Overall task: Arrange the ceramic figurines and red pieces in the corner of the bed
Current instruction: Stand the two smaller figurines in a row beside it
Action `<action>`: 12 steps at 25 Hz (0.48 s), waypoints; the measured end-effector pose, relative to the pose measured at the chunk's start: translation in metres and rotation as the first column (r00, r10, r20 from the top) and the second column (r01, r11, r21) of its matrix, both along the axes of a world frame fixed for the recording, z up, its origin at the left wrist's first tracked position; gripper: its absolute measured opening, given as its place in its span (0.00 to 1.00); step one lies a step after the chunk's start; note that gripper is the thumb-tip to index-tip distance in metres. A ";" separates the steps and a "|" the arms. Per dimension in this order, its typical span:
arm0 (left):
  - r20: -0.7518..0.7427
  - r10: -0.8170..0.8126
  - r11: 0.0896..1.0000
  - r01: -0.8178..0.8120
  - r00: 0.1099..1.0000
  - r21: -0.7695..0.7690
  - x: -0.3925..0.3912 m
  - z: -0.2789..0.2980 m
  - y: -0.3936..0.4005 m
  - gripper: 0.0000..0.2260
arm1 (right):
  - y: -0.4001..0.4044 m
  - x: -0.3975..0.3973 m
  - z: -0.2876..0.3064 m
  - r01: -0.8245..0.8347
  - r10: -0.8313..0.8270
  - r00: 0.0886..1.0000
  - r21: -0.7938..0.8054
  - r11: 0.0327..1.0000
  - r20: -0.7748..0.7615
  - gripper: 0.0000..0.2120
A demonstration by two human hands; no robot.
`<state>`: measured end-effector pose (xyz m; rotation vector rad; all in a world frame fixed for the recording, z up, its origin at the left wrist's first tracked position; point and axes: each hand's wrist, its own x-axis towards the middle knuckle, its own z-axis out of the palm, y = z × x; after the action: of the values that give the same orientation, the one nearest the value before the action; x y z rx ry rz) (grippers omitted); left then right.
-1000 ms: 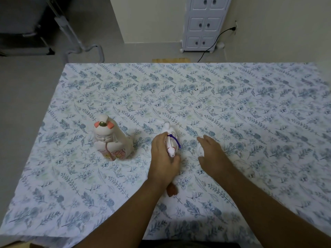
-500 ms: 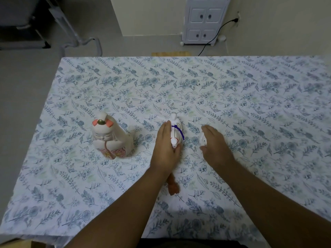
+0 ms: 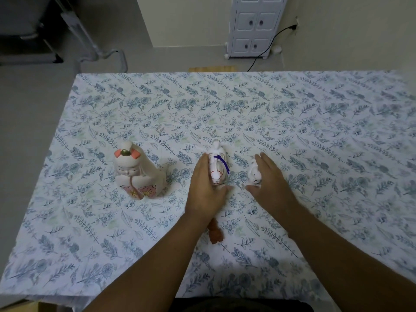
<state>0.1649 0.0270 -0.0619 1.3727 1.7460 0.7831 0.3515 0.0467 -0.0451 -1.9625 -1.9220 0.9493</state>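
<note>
A large white ceramic doll (image 3: pixel 135 171) with pink hair pieces and a flowered robe stands upright on the left of the bed. My left hand (image 3: pixel 203 191) is wrapped around a white fox figurine (image 3: pixel 216 164) with a purple cord, which stands on the sheet. My right hand (image 3: pixel 267 180) cups a smaller white animal figurine (image 3: pixel 255 174) from the right, fingers touching it. A red-brown piece (image 3: pixel 215 234) lies on the sheet under my left forearm, partly hidden.
The bed is covered by a blue floral sheet (image 3: pixel 292 122); its left edge and far edge are in view. Beyond it stand a white drawer cabinet (image 3: pixel 252 25), a black cable and a metal frame (image 3: pixel 99 52) on the floor.
Both hands slid away from me with the fox and the small figurine. The small figurine now shows clearly beside my right palm. The big doll stayed put.
</note>
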 end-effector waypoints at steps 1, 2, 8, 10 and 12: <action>0.007 0.035 0.999 -0.035 0.999 -0.037 -0.001 0.005 -0.010 0.43 | -0.010 0.005 0.003 0.014 -0.014 1.000 0.018 1.000 -0.013 0.42; -0.023 0.058 0.996 -0.059 0.998 -0.070 -0.001 0.008 -0.022 0.42 | -0.021 0.012 0.004 0.020 -0.020 1.000 0.039 0.999 -0.002 0.41; -0.188 -0.023 0.978 -0.016 0.982 -0.206 -0.001 0.002 -0.086 0.30 | -0.096 0.068 0.000 0.092 -0.106 0.959 0.063 0.994 0.263 0.29; -0.187 -0.027 0.970 -0.020 0.982 -0.241 0.006 -0.004 -0.095 0.25 | -0.115 0.082 -0.005 0.094 -0.098 0.937 0.028 0.995 0.334 0.27; -0.188 -0.020 0.972 -0.025 0.982 -0.235 0.011 -0.007 -0.099 0.21 | -0.128 0.090 -0.014 0.114 -0.100 0.947 -0.028 0.993 0.305 0.25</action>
<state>0.1760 -0.0722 -0.0687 1.3157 1.9184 0.4384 0.4411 -0.0812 -0.0590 -2.3279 -1.9333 0.7011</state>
